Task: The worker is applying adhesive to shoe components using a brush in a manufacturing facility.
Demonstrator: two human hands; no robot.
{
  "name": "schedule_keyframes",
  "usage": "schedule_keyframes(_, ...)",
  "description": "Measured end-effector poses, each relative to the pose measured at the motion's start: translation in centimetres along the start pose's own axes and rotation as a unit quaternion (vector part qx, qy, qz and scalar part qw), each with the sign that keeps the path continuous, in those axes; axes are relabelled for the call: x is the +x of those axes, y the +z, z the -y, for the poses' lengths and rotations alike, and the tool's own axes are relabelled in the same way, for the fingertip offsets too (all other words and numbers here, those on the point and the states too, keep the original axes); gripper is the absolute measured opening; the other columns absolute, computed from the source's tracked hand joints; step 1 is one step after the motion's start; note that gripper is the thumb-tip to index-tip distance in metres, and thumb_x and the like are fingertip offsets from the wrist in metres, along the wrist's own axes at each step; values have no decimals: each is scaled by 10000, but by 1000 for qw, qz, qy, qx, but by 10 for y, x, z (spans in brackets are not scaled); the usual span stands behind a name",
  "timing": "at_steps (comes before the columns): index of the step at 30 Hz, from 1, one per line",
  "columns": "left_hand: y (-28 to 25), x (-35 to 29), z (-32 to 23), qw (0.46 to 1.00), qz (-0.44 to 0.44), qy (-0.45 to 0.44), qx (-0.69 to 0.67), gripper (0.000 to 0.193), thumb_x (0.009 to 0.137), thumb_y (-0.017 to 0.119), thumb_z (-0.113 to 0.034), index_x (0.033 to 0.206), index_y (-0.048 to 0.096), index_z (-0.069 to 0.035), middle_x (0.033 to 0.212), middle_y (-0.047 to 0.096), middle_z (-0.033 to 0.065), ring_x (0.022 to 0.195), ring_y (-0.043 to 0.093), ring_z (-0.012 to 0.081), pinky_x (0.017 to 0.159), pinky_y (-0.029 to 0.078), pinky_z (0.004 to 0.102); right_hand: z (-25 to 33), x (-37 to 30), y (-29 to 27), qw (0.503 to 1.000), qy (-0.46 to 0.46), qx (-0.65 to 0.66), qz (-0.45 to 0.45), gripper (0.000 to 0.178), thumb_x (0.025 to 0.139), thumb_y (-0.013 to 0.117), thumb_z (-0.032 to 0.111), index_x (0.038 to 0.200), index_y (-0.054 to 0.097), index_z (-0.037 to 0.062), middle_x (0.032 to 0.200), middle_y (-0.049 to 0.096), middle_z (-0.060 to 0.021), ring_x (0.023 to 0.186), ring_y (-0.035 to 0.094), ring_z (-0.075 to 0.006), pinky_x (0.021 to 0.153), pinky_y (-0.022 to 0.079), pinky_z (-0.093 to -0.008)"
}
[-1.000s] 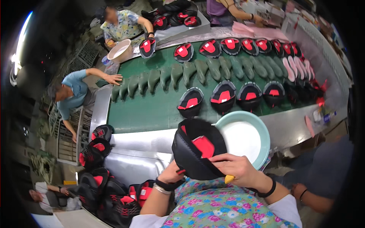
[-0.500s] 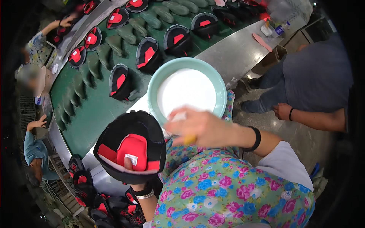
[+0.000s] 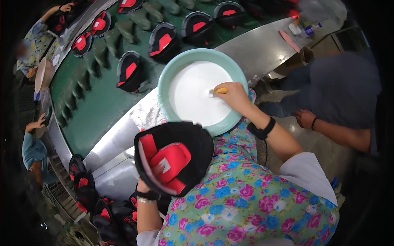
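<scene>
My left hand (image 3: 143, 186) grips a black shoe upper (image 3: 196, 153) with a red tongue and lining, its opening facing up. The thumb reaches in beside the white label; the other fingers are mostly hidden under the upper. In my right hand (image 3: 238, 97) is a small brush (image 3: 222, 90) with a yellow handle. Its head meets the white liquid (image 3: 191, 96) that fills a pale green basin (image 3: 165, 76). The basin stands just beyond the shoe upper, at the edge of the bench.
Black-and-red uppers (image 3: 163, 41) and dark green shoe lasts (image 3: 100, 53) line the green work surface (image 3: 104, 106). More shoes (image 3: 86, 188) are piled at lower left. A person (image 3: 344, 98) stands at right; co-workers sit along the left. Bottles (image 3: 310, 29) and a pink sole-shaped piece (image 3: 289, 41) lie far right.
My right hand has moved up and right from near the shoe upper to over the basin, bringing the brush to the white liquid. The upper has shifted right and turned in my left hand.
</scene>
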State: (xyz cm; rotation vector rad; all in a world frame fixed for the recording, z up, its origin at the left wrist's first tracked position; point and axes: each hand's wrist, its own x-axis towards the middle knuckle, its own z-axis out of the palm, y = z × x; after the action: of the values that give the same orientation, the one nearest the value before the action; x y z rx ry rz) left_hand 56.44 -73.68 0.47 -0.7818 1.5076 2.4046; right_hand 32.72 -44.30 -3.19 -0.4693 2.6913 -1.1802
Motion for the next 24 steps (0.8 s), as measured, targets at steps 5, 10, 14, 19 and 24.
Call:
schedule_keyframes(5,-2,25,19,998,-2,-29,-51,573,816,659,27,1336,421,-3,1176,578,105,1031,591,192,884,504,332,59,-5,-30,993,-22,107,-38,179,738,735,78,907,717,21,877,700,-133,782,679,-242,735,519,-291)
schedule_keyframes(10,19,41,24,997,57,-5,-57,597,817,655,31,1354,399,-6,1194,570,105,1040,585,194,893,494,325,101,-7,-24,945,-143,274,104,214,736,757,95,938,720,36,911,706,-86,764,665,-166,704,508,-262)
schedule_keyframes(14,24,39,14,998,39,26,-35,615,818,652,33,1369,381,-8,1208,564,105,1047,581,195,900,485,319,90,-5,-17,981,-1,192,35,196,746,756,111,924,721,37,819,703,-90,697,657,-153,652,501,-249)
schedule_keyframes(19,19,39,8,987,-23,82,133,633,826,666,0,1380,360,-6,1264,525,101,1108,536,195,950,443,339,76,-24,-15,994,28,105,-23,220,756,755,214,784,687,7,668,673,-89,584,638,-155,579,490,-265)
schedule_keyframes(24,8,46,4,979,-78,102,157,468,854,673,-90,1264,474,21,1149,585,107,1001,575,196,873,468,323,101,-42,-19,991,53,114,42,259,764,751,218,757,666,-27,625,657,-94,556,627,-147,543,476,-267)
